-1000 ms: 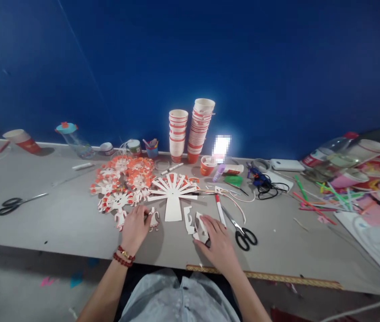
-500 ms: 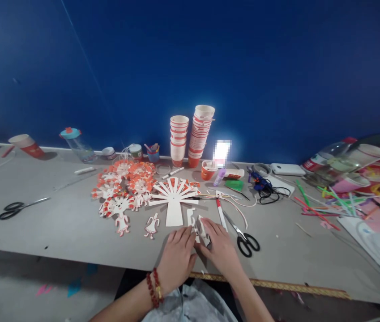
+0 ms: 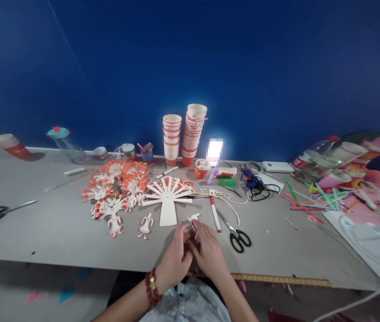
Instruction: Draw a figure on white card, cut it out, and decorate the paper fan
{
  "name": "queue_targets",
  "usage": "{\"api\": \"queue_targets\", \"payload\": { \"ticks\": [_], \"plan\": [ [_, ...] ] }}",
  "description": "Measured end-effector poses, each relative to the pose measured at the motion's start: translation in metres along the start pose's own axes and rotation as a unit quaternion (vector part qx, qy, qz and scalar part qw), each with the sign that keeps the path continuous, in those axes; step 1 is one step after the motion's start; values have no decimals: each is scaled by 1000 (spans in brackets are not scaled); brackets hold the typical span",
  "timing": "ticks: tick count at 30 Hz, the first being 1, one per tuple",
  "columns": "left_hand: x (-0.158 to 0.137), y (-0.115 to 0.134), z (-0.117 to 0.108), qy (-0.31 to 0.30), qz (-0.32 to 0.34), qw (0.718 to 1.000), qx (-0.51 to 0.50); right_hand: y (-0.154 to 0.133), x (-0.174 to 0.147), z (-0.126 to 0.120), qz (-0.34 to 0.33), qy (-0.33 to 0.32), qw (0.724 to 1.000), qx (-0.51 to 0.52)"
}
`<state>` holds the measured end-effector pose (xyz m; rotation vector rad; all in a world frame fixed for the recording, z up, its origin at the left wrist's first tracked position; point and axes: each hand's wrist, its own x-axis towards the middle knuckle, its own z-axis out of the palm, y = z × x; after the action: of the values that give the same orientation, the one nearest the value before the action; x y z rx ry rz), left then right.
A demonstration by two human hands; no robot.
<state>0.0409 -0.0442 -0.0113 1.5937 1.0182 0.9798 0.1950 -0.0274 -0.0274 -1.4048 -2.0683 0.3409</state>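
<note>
The white paper scraps [image 3: 194,218] lie on the grey table [image 3: 75,237], at the lower middle of the frame, partly covered by the hands I watch from here. The left hand [image 3: 175,256] and the right hand [image 3: 207,251] meet around them, fingers curled inward — I can't tell from my end whether either one grips the paper or only cups it. A beaded bracelet [image 3: 152,287] circles the left wrist.

Just up and left of the scraps I see the white fan-shaped cutout [image 3: 168,212], its strips spread out at the top. Left of that, a small paper dress figure [image 3: 145,226] lies flat, and the orange-and-white paper figures [image 3: 130,182] are heaped left of centre. Right of the hands I have a red-and-white marker [image 3: 215,217] and black-handled scissors [image 3: 232,230] — blades angled toward the upper left. Farther up, a shorter cup stack [image 3: 172,147] and a taller cup stack [image 3: 194,136] stand in front of the blue wall [image 3: 125,67].
</note>
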Motion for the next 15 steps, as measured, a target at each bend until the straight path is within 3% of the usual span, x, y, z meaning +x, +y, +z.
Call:
{"api": "queue_targets", "payload": {
  "ticks": [5,10,15],
  "plan": [
    [8,2,-6,5,-50,991,-128,-1,5,0,-23,-14,1000,10],
    [5,2,-13,8,-53,990,-130,15,10,-15,-15,4,998,67],
    [-3,3,-20,-24,-41,998,-36,52,26,-68,43,153,987,11]
  ]
}}
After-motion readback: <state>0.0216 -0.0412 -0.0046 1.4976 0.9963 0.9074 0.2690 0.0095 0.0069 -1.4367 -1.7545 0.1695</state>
